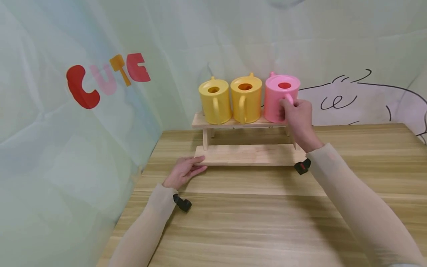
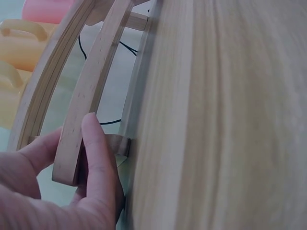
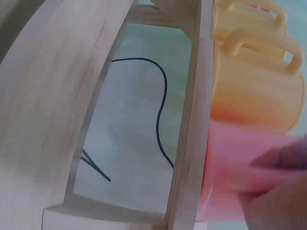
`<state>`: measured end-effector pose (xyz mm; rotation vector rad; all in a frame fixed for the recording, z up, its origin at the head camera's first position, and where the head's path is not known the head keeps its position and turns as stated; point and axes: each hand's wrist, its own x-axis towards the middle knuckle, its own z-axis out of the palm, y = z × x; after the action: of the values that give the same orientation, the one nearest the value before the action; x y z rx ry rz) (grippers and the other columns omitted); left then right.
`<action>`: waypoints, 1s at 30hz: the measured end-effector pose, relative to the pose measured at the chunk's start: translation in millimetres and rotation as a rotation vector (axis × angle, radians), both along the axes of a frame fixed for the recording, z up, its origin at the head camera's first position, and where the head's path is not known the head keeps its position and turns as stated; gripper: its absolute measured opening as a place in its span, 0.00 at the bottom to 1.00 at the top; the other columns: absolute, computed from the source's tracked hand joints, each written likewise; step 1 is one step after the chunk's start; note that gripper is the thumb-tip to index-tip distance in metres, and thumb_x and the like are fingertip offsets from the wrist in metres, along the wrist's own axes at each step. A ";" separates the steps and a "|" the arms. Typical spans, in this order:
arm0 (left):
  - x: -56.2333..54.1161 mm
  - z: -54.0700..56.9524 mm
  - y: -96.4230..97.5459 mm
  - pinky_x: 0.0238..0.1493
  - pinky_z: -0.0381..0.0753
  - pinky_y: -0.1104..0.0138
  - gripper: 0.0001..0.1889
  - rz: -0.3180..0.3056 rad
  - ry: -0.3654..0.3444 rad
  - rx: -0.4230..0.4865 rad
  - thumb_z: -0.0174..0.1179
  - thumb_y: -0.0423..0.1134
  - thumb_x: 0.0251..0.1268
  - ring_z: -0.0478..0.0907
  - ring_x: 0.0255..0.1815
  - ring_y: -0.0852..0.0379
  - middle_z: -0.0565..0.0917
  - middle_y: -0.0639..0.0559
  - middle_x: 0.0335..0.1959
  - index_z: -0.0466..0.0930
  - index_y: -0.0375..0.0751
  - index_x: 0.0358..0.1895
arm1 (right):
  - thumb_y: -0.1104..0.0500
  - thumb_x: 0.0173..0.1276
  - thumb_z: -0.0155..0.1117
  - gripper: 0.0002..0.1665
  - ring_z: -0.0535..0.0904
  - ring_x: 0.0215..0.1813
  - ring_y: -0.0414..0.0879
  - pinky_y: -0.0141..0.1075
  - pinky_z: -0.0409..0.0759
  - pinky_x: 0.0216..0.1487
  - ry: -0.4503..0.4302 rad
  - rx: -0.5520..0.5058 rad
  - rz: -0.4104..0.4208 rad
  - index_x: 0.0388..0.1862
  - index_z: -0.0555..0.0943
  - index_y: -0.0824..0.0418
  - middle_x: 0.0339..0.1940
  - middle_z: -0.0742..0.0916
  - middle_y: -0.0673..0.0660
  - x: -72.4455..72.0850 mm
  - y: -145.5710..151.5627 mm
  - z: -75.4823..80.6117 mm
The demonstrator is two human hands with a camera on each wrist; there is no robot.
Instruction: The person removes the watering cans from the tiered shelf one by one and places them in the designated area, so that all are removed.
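Observation:
A two-tier wooden rack (image 1: 247, 155) stands on the table, its upper board higher and farther back. My left hand (image 1: 182, 171) grips the left end of the lower board, thumb above and fingers beneath, as the left wrist view also shows. On the upper board's right end is a pink watering can (image 1: 273, 98). My right hand (image 1: 298, 116) holds it by its handle, fingers around the grip. Beside it, a yellow watering can (image 1: 251, 105) stands in the middle and another yellow watering can (image 1: 205, 105) at the left, handles toward me.
The wood-grain table (image 1: 240, 226) stretches in front of the rack and to its right. A pale curtain (image 1: 50, 167) with coloured letters hangs along the left and behind. Black line drawings mark the backdrop (image 1: 373, 100) at the right.

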<state>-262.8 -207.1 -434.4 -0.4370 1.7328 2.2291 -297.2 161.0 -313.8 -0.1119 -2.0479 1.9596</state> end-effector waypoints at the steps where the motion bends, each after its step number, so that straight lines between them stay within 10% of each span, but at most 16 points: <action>1: -0.1 -0.2 0.0 0.49 0.95 0.73 0.25 0.002 0.001 0.002 0.60 0.29 0.83 0.90 0.40 0.61 0.88 0.50 0.42 0.68 0.22 0.76 | 0.56 0.79 0.57 0.22 0.78 0.35 0.41 0.26 0.82 0.34 0.002 -0.015 -0.019 0.21 0.82 0.56 0.25 0.82 0.45 -0.4 -1.1 0.5; 14: -0.7 -3.4 3.3 0.48 0.95 0.73 0.30 0.061 0.070 -0.146 0.63 0.31 0.81 0.89 0.41 0.64 0.80 0.31 0.68 0.66 0.23 0.79 | 0.60 0.75 0.52 0.22 0.76 0.25 0.42 0.29 0.79 0.25 -0.011 -0.072 -0.202 0.17 0.74 0.55 0.16 0.76 0.45 3.5 -3.0 1.2; 22: -3.9 -1.7 8.3 0.40 0.95 0.73 0.31 0.113 0.129 -0.232 0.67 0.30 0.77 0.89 0.36 0.63 0.82 0.34 0.59 0.68 0.26 0.77 | 0.60 0.76 0.52 0.26 0.70 0.21 0.41 0.30 0.68 0.21 0.022 -0.097 -0.191 0.13 0.69 0.53 0.12 0.71 0.44 17.5 12.9 1.5; 30: -9.7 0.9 4.0 0.41 0.96 0.71 0.33 0.030 0.181 -0.311 0.66 0.29 0.78 0.88 0.38 0.59 0.81 0.37 0.56 0.66 0.37 0.81 | 0.59 0.78 0.52 0.26 0.71 0.24 0.43 0.30 0.75 0.26 0.074 -0.127 -0.166 0.14 0.70 0.55 0.13 0.72 0.46 39.9 29.2 3.3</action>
<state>-272.5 -203.1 -433.5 -0.3358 2.1937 2.0778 -257.3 190.2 -310.5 -0.2256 -1.8067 1.9591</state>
